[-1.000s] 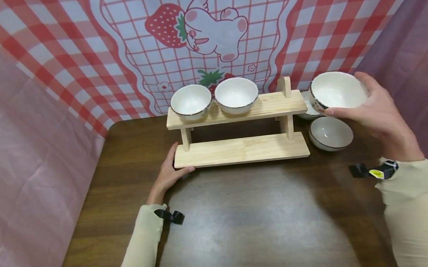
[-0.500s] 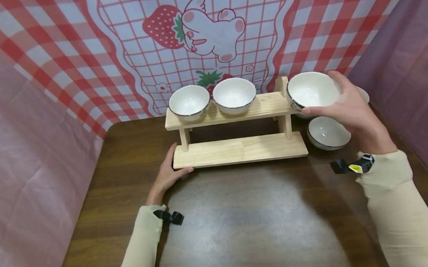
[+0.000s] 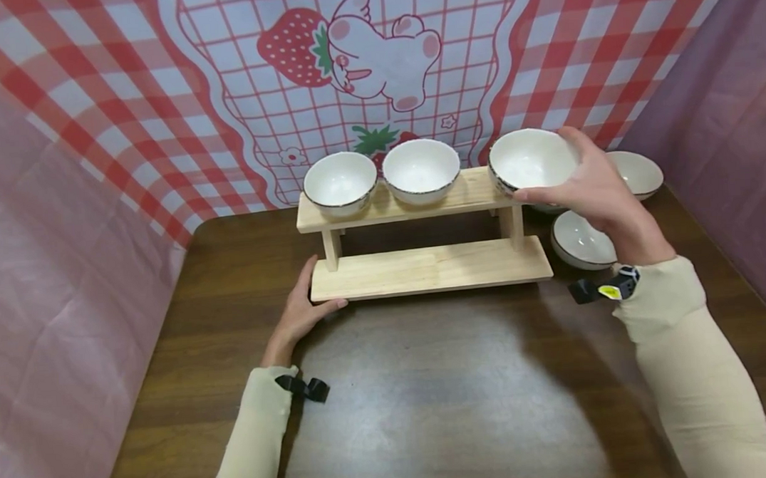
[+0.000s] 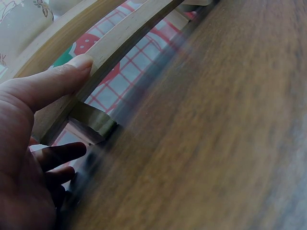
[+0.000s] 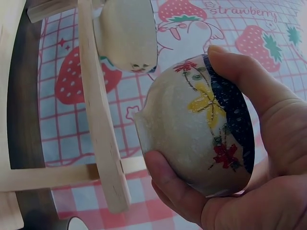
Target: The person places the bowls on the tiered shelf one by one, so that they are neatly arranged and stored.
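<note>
My right hand [image 3: 602, 187] holds a white bowl [image 3: 533, 157] upright over the right end of a two-tier wooden rack's [image 3: 423, 269] top shelf. In the right wrist view, thumb and fingers span this bowl [image 5: 192, 129], which has painted red and yellow flowers and a dark rim band. A small gap shows between its base and the shelf [image 5: 103, 129]. Two similar bowls, one at the left end [image 3: 340, 182] and one near the middle [image 3: 421, 169], sit on that shelf. My left hand [image 3: 296, 310] grips the lower board's left end; its thumb [image 4: 60, 79] lies on the wood.
On the brown table [image 3: 428, 380], a bowl [image 3: 578, 241] stands right of the rack, with another bowl [image 3: 637, 174] farther back. Part of a further bowl [image 3: 548, 208] shows below the held one. A checked strawberry cloth [image 3: 388, 60] hangs behind; pink curtains [image 3: 57, 282] flank the table.
My right hand has carried the bowl leftward, from above the table bowls to over the top shelf's right end. The left hand has stayed on the rack.
</note>
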Demonstrator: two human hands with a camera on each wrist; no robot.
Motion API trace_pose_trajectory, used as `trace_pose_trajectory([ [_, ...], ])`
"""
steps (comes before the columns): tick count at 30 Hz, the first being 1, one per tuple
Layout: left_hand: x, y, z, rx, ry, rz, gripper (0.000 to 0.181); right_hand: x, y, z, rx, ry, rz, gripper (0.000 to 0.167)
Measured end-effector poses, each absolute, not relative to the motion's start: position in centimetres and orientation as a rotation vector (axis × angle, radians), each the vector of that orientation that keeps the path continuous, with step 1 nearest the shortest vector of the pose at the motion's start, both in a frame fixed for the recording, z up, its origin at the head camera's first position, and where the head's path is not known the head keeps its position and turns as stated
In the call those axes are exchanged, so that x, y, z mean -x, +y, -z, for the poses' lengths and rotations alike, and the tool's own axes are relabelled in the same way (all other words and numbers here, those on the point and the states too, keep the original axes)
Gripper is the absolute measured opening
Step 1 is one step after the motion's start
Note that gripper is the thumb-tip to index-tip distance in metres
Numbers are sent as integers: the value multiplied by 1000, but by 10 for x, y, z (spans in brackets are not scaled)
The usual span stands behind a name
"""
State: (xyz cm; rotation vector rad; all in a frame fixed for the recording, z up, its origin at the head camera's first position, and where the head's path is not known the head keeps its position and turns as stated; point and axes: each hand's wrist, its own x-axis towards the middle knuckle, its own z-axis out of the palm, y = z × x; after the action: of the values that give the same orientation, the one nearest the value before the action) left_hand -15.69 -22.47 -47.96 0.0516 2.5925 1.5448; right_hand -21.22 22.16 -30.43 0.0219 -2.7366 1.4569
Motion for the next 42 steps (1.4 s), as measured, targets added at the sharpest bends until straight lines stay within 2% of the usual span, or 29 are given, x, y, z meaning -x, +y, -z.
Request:
trace_pose_trajectory([
  [8,158,-225,479,-59,2598,-1545,106,220,214,306,-43,-2724,-1439,106],
  [19,158,-224,479,-50,2585,-1548,107,228,206,312,9,-2776,-1466,114],
  [42,158,-225,480,-61,2579,-1553,108,237,199,318,26,-2804,-1430,117],
])
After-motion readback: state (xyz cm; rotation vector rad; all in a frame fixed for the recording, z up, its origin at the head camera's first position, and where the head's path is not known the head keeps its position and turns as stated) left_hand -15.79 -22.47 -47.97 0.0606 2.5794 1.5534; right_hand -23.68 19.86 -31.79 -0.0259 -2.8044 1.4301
